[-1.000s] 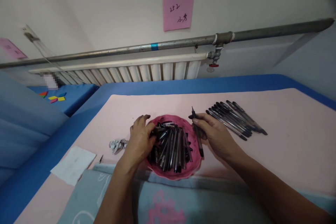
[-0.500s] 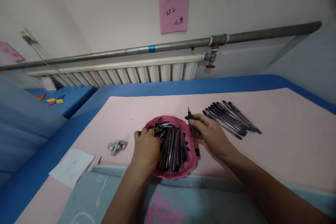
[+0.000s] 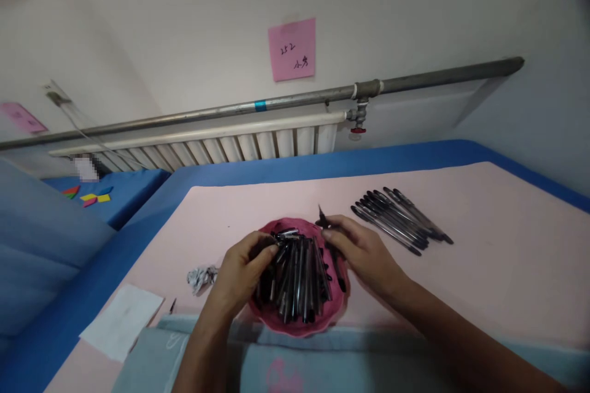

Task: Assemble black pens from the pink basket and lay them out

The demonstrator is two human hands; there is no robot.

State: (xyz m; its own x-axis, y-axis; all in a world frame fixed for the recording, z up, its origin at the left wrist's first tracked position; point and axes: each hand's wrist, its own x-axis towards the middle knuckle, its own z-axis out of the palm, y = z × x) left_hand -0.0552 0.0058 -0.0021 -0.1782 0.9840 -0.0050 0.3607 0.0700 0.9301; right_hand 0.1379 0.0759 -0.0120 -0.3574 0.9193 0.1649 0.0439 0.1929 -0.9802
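We have a round pink bowl [image 3: 303, 330] in front of us, its rim scalloped, filled with a loose heap of slender pens [image 3: 299, 279], clear-barrelled and black-ended, many fanned toward 6 o'clock. Our left hand [image 3: 238, 269] curls over the bowl's 10 o'clock edge, thumb and fingers bent near the heap; we cannot tell whether it pinches anything. Our right hand [image 3: 362, 252] grasps a dark pen [image 3: 338, 273] between thumb and fingers at the bowl's 3 o'clock side, its thin pointed tip aimed toward 11.

At 2 o'clock of the bowl, a row of smooth, see-through pens [image 3: 396, 221] lies slanted side by side on the flat pale-pink covering [image 3: 483, 258]. At 9 o'clock sits a crinkled grey-white wad [image 3: 200, 279], and beyond it, nearer 8, a flat white sheet [image 3: 122, 322]. Soft-looking blue-grey cloth [image 3: 341, 362] spreads at 6 o'clock; a ribbed white radiator [image 3: 258, 146] stands at 11.
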